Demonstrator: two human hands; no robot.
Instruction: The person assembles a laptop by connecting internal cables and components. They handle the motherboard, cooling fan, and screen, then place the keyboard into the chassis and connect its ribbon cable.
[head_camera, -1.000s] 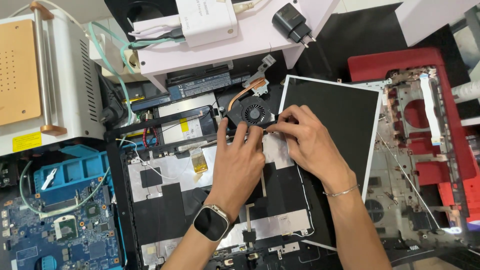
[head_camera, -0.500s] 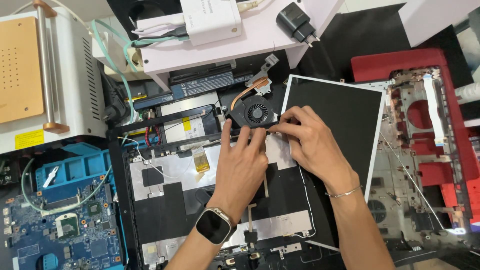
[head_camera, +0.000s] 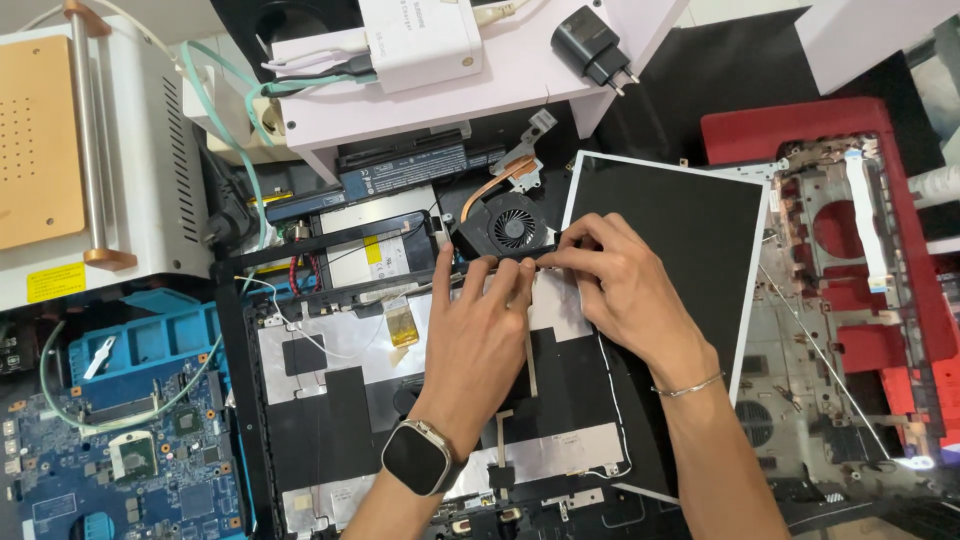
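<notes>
A black laptop cooling fan (head_camera: 508, 226) with a copper heat pipe (head_camera: 497, 182) lies at the top edge of an opened black laptop lid (head_camera: 330, 410) lined with silver foil. My left hand (head_camera: 480, 340), a smartwatch on its wrist, lies flat over the lid with its fingertips at the fan's lower edge. My right hand (head_camera: 615, 275) pinches a small part at the fan's lower right corner; the part itself is hidden by my fingers. A bare black display panel (head_camera: 680, 230) lies just right of my hands.
A red laptop chassis (head_camera: 860, 280) lies at the right. Blue circuit boards (head_camera: 120, 440) fill the lower left. A white machine with a tan plate (head_camera: 60, 150) stands top left. A white shelf (head_camera: 470, 80) carries power adapters, with a laptop battery (head_camera: 400, 172) beneath it.
Both hands stay at the fan's lower edge; my fingers have shifted only slightly. The view has drifted a little.
</notes>
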